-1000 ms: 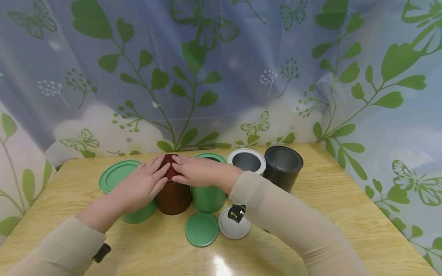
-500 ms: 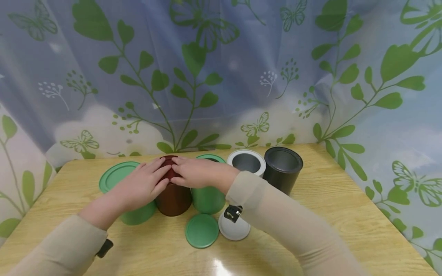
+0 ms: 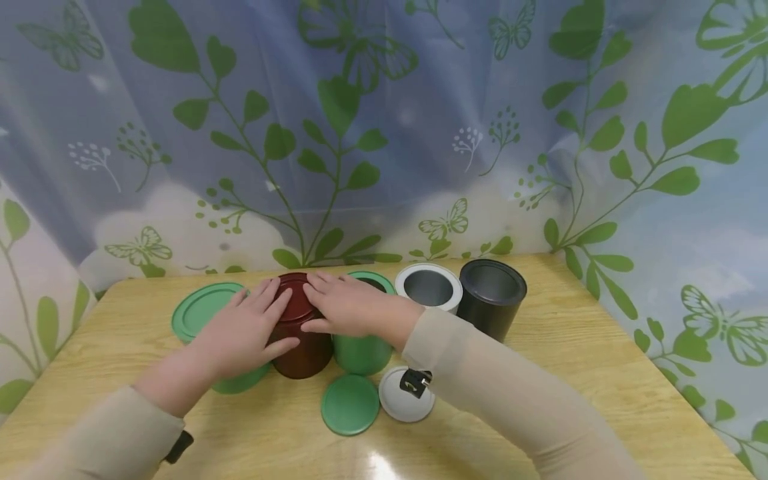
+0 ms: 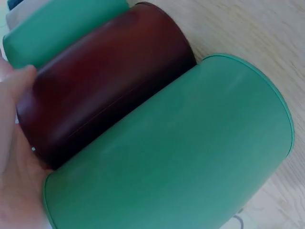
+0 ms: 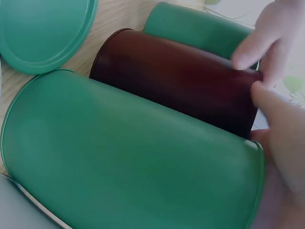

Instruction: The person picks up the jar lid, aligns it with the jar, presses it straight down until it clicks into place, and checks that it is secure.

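A dark red can (image 3: 303,353) stands upright with its matching lid (image 3: 297,308) on top. My left hand (image 3: 240,333) lies at the lid's left edge, fingers spread and fairly straight. At the opposite edge, my right hand (image 3: 351,308) reaches over the neighbouring green can (image 3: 363,353) with fingers extended. That green can has no lid on and stands right beside the red one. To the left is a larger green can (image 3: 204,312) with its lid on, partly hidden by my left hand. The right wrist view shows both thumbs close to the red can's top edge (image 5: 259,78).
Right of the green can stand a white can (image 3: 410,272) and a black can (image 3: 489,313), both uncovered. A small green lid (image 3: 351,405) and a light grey lid (image 3: 397,399) lie in front on the wooden table (image 3: 270,433). A patterned curtain (image 3: 384,167) hangs behind.
Both hands have moved apart from the lid's middle toward its edges, uncovering more of the red top. The left hand has shifted slightly down and left. The cans and loose lids stay put.
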Action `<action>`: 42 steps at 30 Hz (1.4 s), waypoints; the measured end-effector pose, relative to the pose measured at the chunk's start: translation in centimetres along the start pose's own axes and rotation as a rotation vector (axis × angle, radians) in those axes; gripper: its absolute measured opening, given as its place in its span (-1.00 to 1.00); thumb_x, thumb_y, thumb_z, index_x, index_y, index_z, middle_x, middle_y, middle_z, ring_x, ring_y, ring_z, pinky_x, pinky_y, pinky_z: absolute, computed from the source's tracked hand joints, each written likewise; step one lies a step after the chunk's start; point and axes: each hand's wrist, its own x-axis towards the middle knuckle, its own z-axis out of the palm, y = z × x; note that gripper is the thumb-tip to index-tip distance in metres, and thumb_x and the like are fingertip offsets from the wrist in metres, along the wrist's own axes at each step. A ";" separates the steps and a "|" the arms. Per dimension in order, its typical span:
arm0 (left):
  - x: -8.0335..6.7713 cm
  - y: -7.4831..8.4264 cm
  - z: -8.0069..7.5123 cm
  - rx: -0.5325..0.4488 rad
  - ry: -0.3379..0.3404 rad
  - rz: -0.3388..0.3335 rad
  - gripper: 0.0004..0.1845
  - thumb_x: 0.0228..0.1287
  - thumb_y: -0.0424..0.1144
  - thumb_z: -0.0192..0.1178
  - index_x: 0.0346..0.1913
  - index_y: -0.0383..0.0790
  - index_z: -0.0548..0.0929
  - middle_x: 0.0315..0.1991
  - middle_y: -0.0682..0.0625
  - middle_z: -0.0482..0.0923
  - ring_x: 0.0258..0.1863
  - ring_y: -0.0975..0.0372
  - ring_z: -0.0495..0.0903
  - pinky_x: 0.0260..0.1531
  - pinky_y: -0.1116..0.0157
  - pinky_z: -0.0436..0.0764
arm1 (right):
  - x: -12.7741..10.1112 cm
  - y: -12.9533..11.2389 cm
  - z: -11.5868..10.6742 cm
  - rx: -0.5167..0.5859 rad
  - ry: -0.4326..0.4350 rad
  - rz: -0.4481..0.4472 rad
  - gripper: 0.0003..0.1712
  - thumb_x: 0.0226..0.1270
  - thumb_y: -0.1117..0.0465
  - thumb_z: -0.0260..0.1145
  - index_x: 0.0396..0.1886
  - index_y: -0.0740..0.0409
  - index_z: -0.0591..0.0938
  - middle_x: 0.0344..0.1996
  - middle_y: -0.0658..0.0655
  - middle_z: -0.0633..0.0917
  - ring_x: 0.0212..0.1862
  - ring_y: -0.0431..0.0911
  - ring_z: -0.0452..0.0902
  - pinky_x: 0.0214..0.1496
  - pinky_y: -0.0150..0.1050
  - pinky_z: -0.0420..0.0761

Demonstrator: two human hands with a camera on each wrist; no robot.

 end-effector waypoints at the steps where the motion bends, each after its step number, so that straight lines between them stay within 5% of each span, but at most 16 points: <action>1: 0.0 0.1 0.2 0.012 0.014 0.005 -0.21 0.26 0.15 0.09 0.30 -0.46 0.30 0.30 -0.43 0.15 0.31 -0.18 0.14 0.18 -0.17 0.18 | 0.0 0.0 0.1 -0.014 0.006 -0.001 -0.18 0.41 -0.28 -0.19 0.47 0.13 0.04 0.45 0.13 0.01 0.45 -0.07 -0.18 0.39 -0.10 0.06; 8: 0.1 0.4 0.5 0.059 0.066 0.012 -0.25 0.25 0.10 0.14 0.29 -0.43 0.33 0.27 -0.43 0.22 0.28 -0.18 0.20 0.17 -0.15 0.22 | -0.3 -0.2 0.4 -0.080 0.031 0.009 -0.22 0.44 -0.24 -0.21 0.47 0.13 0.06 0.44 0.12 0.06 0.44 -0.09 -0.12 0.37 -0.09 0.12; 15: -0.6 1.2 0.9 0.227 0.252 0.000 -0.23 0.10 0.14 0.27 0.18 -0.45 0.47 0.10 -0.38 0.45 0.14 -0.12 0.42 0.10 -0.13 0.33 | -0.2 -0.4 0.4 -0.110 0.022 0.023 -0.22 0.44 -0.25 -0.23 0.47 0.12 0.06 0.45 0.11 0.05 0.44 -0.09 -0.12 0.37 -0.09 0.12; 29: -0.9 1.4 1.5 0.205 0.301 -0.033 -0.27 0.11 0.11 0.28 0.18 -0.41 0.48 0.08 -0.41 0.45 0.13 -0.15 0.41 0.08 -0.12 0.36 | -0.2 -1.0 0.7 -0.216 0.045 0.032 -0.26 0.46 -0.24 -0.27 0.46 0.09 0.11 0.43 0.10 0.10 0.44 -0.08 -0.08 0.36 -0.09 0.15; 36: -1.1 1.8 1.7 0.280 0.501 0.023 -0.41 -0.04 -0.01 0.38 -0.06 -0.45 0.63 -0.18 -0.38 0.60 -0.08 -0.14 0.56 -0.01 -0.08 0.44 | -0.7 -1.8 0.5 -0.292 0.107 0.034 -0.36 0.47 -0.17 -0.17 0.42 0.00 0.23 0.34 0.18 0.30 0.38 0.00 0.12 0.34 -0.11 0.19; 42: -1.0 1.8 2.0 0.248 0.531 0.030 -0.45 -0.04 -0.06 0.40 -0.07 -0.44 0.62 -0.19 -0.39 0.59 -0.09 -0.15 0.56 -0.05 -0.05 0.48 | -0.6 -1.7 0.7 -0.279 0.165 0.026 -0.38 0.47 -0.18 -0.18 0.38 -0.01 0.32 0.30 0.20 0.35 0.34 0.00 0.21 0.31 -0.14 0.25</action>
